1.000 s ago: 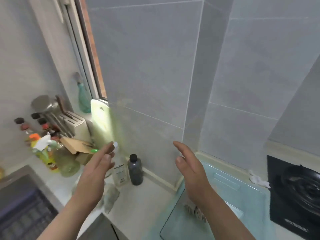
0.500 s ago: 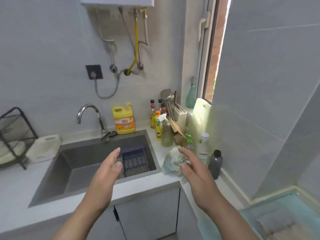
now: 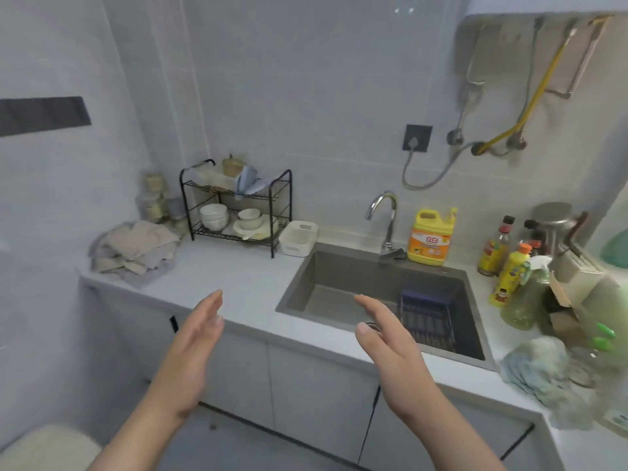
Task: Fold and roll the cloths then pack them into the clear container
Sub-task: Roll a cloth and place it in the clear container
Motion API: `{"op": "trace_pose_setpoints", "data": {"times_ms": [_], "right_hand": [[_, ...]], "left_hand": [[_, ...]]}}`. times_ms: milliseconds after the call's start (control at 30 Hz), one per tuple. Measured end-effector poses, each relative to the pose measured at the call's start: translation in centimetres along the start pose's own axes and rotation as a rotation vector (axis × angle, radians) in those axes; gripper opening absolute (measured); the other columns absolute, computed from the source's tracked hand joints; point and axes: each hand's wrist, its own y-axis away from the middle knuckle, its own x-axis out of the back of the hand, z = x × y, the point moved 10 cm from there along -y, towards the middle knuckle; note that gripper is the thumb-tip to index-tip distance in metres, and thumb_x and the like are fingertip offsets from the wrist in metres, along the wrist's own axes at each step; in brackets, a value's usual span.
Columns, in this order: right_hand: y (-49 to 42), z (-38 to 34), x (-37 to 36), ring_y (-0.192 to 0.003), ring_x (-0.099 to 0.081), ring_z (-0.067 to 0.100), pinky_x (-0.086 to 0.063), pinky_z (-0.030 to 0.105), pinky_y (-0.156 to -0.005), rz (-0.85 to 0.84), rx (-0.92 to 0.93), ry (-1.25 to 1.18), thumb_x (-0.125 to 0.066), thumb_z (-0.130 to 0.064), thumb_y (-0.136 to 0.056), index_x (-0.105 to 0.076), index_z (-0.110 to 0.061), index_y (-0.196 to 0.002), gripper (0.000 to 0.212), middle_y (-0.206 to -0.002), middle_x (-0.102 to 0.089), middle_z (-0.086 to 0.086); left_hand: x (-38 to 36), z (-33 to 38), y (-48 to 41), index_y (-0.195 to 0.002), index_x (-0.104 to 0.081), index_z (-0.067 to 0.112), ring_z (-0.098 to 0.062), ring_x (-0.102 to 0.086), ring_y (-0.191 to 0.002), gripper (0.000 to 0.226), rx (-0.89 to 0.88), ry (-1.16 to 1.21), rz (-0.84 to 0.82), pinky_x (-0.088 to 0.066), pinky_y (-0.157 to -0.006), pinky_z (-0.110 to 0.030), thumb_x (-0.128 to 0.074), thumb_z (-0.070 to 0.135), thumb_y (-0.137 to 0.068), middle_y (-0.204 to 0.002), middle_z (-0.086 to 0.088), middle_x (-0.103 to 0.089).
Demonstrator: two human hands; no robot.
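A loose pile of beige and grey cloths (image 3: pixel 134 253) lies on the white counter (image 3: pixel 238 283) at the far left, against the wall. A clear container (image 3: pixel 221 176) stands on the top shelf of the black wire rack (image 3: pixel 238 205), with a bluish cloth (image 3: pixel 249 180) next to it. My left hand (image 3: pixel 190 348) and my right hand (image 3: pixel 390 345) are raised in front of the counter's edge, palms facing each other, fingers straight, holding nothing. Both are well short of the cloth pile.
A grey sink (image 3: pixel 380 294) with a faucet (image 3: pixel 384 212) and a dark rack inside sits right of centre. Yellow detergent (image 3: pixel 430 237), sauce bottles and a spray bottle (image 3: pixel 523 294) crowd the right. A crumpled blue-green rag (image 3: pixel 540 368) lies at the right edge. Bowls fill the rack's lower shelf.
The view has swung left from the stove corner across the sink to the counter's left end. The cloth pile and wire rack have come into view. Both hands stay raised and hold nothing.
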Motion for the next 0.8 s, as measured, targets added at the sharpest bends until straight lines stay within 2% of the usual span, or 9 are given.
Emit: {"op": "trace_pose_setpoints", "data": {"times_ms": [133,200,267,367,500,633,700,800], "right_hand": [[-0.5,-2.5,-8.3,-0.125,-0.041,-0.003,-0.035,0.012,-0.086,-0.096,0.025,0.008,-0.050,-0.044,-0.092,-0.045,-0.048,-0.132,0.041,-0.137,-0.043,-0.030],[-0.6,-3.8,-11.6,-0.125,-0.041,-0.001,-0.034,0.011,-0.086,-0.131,0.037,0.007,-0.050,-0.034,-0.098,-0.046,-0.049,-0.130,0.035,-0.137,-0.044,-0.028],[-1.0,-5.1,-14.6,-0.124,-0.042,-0.004,-0.034,0.010,-0.085,-0.156,0.068,0.025,-0.050,-0.030,-0.099,-0.047,-0.049,-0.129,0.036,-0.137,-0.044,-0.028],[-1.7,-7.0,-18.6,-0.118,-0.038,-0.019,-0.035,0.008,-0.084,-0.194,0.108,0.030,-0.050,-0.031,-0.099,-0.047,-0.049,-0.130,0.036,-0.137,-0.042,-0.033],[-3.7,-7.7,-22.7,-0.122,-0.039,-0.013,-0.034,0.018,-0.091,-0.229,0.115,0.019,-0.051,-0.034,-0.098,-0.047,-0.050,-0.131,0.037,-0.139,-0.043,-0.031],[-6.8,-6.9,-26.0,-0.125,-0.041,-0.009,-0.034,0.022,-0.096,-0.259,0.094,-0.006,-0.052,-0.045,-0.093,-0.047,-0.053,-0.129,0.038,-0.139,-0.043,-0.031],[-9.3,-6.2,-27.7,-0.126,-0.041,-0.006,-0.034,0.023,-0.097,-0.273,0.074,-0.016,-0.052,-0.042,-0.095,-0.047,-0.052,-0.130,0.037,-0.140,-0.043,-0.028],[-13.8,-5.2,-30.6,-0.126,-0.041,-0.004,-0.034,0.023,-0.096,-0.312,0.066,-0.030,-0.051,-0.035,-0.097,-0.046,-0.050,-0.132,0.038,-0.141,-0.043,-0.026]], "left_hand": [[9.4,-0.4,1.3,-0.120,-0.054,0.048,0.008,-0.041,-0.130,0.066,-0.005,-0.001,0.110,-0.026,-0.117,-0.041,-0.059,0.078,-0.062,-0.134,0.027,-0.051],[13.2,-0.5,1.7,-0.120,-0.055,0.048,0.006,-0.042,-0.131,0.068,-0.001,-0.012,0.152,-0.026,-0.117,-0.041,-0.059,0.080,-0.061,-0.136,0.024,-0.052],[16.7,-0.4,1.9,-0.120,-0.055,0.048,0.003,-0.042,-0.132,0.060,-0.007,-0.014,0.188,-0.026,-0.117,-0.043,-0.055,0.072,-0.065,-0.137,0.020,-0.052],[20.6,0.2,1.5,-0.121,-0.054,0.046,0.001,-0.042,-0.132,0.059,-0.038,-0.009,0.218,-0.027,-0.117,-0.044,-0.053,0.068,-0.067,-0.138,0.018,-0.052],[24.4,0.4,-0.2,-0.122,-0.053,0.038,-0.002,-0.046,-0.130,0.064,-0.055,0.032,0.270,-0.030,-0.116,-0.044,-0.053,0.065,-0.064,-0.135,0.013,-0.054],[26.7,-0.4,-2.8,-0.120,-0.055,0.043,-0.001,-0.046,-0.130,0.061,-0.057,-0.018,0.280,-0.031,-0.115,-0.046,-0.055,0.071,-0.066,-0.136,0.014,-0.055],[27.7,-1.0,-4.7,-0.120,-0.055,0.043,-0.001,-0.046,-0.130,0.070,-0.047,-0.030,0.304,-0.031,-0.115,-0.045,-0.059,0.080,-0.060,-0.135,0.015,-0.055],[28.8,-2.2,-8.2,-0.118,-0.055,0.042,-0.001,-0.047,-0.128,0.067,-0.030,-0.055,0.336,-0.032,-0.115,-0.045,-0.058,0.076,-0.061,-0.134,0.015,-0.056]]}}
